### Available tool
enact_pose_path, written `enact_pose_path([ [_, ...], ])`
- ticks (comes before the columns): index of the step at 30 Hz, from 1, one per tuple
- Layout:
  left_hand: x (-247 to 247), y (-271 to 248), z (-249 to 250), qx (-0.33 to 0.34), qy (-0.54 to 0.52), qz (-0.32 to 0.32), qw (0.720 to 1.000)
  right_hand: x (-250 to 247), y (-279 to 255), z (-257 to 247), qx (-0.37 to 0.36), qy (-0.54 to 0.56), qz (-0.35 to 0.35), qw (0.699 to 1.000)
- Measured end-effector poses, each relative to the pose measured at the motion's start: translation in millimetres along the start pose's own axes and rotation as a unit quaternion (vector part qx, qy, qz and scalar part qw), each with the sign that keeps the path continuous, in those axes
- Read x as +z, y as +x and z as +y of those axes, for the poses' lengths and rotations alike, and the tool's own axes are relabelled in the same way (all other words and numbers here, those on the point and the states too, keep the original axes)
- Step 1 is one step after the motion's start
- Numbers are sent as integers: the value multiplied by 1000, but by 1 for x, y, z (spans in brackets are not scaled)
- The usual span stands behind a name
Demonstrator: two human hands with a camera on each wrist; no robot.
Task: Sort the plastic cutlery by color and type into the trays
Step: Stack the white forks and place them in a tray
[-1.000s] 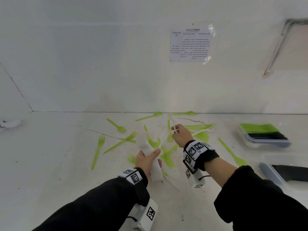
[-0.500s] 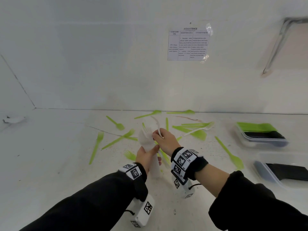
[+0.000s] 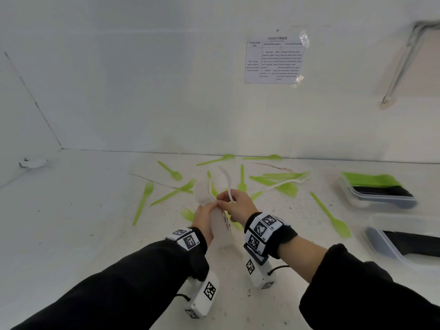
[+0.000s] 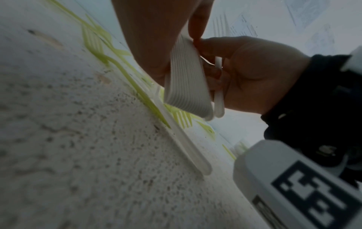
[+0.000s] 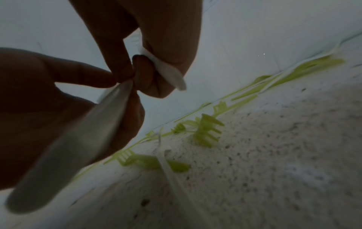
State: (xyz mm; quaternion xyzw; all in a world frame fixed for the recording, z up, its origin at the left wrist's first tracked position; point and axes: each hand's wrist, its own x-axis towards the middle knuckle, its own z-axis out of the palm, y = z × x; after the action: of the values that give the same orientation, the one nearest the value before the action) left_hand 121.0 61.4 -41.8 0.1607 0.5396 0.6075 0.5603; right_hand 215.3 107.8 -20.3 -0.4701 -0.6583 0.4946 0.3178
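A: Head view, centre frame: the left hand [image 3: 204,219] grips a stack of white cutlery [image 3: 220,231] upright above the bench [image 3: 71,234]; the right hand [image 3: 234,206] pinches a single white fork [image 3: 227,184] against it.

B: So the white pieces are being gathered, likely the fork joining the stack. Next it calls for aligned handles, then a carry to the trays [image 3: 381,194] at right.

A: Left wrist view, upper centre: the stack's handles [image 4: 188,82] show as thin, ribbed white layers, clamped by curled fingers.

B: And the right wrist view?

A: Upper centre, the fork's handle end [image 5: 170,72] sits pinched in the right hand; green forks [image 5: 205,131] lie scattered on the bench below.
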Motion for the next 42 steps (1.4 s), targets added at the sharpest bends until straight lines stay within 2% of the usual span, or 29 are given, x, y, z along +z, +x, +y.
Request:
enact_pose_path([
  [3, -4, -3, 0, -14, 3, -17, 1000, -1, 0, 1, -16, -32, -19, 999],
  [5, -3, -8, 1, -26, -10, -46, 999, 0, -1, -2, -1, -27, -42, 999],
  [7, -3, -12, 3, -20, -17, -66, 997, 3, -3, -7, 41, 42, -72, 996],
  [9, -5, -8, 2, 5, -5, -52, 999, 5, -3, -10, 71, 90, -91, 989],
  [14, -11, -1, 1, 35, 22, 13, 999, 11, -1, -9, 21, -13, -34, 999],
  [18, -17, 0, 7, 38, 11, 20, 999, 13, -1, -3, 12, -6, 15, 1000],
  [25, -25, -5, 18, 44, -10, -27, 999, 27, 1, -7, -8, -15, -27, 999],
  [29, -36, -6, 19, 38, 14, -8, 999, 22, 2, -15, -36, -111, -51, 992],
  [33, -47, -6, 22, 58, 55, 25, 996, 15, 8, -20, 20, -142, -71, 987],
  [35, -52, -4, 24, 68, 59, 40, 995, 12, 9, -20, 45, -210, -74, 974],
  [38, -59, -5, 26, 66, 59, 39, 995, 12, 5, -17, 81, -357, -102, 925],
  [42, -67, -8, 28, 54, 66, 18, 996, 20, 5, -13, 104, -447, -137, 878],
])
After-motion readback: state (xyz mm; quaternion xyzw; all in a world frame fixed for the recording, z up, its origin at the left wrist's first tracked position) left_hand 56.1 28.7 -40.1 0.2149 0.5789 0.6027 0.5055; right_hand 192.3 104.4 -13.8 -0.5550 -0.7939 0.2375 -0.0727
